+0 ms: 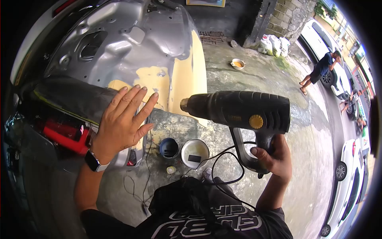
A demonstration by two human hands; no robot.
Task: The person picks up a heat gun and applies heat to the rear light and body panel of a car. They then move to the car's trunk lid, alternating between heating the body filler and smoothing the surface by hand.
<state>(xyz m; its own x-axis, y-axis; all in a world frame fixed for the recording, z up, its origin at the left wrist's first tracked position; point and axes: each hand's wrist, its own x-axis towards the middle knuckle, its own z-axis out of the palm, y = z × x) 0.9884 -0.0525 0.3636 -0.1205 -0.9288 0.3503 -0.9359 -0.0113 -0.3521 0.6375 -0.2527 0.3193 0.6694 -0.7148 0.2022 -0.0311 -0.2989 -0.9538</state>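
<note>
My right hand [274,159] is wrapped round the handle of a black heat gun [242,109] with a yellow dial. Its metal nozzle points left, toward the car. My left hand [125,115], a watch [95,161] on its wrist, is spread flat with the fingers apart over the rear of the car. Past the fingertips lies the bare silver body panel [153,42], patched with pale yellow filler [181,81]. A red tail light [65,135] shows to the left of my wrist. The gun's black cord [215,165] loops down beside my body.
On the concrete floor below stand a white bucket [207,153] and a dark blue bucket [169,143]. A thin cable [147,175] trails nearby. Farther off are a bowl [238,64], white sacks [274,46], a standing person [324,69] and a parked white car [346,187].
</note>
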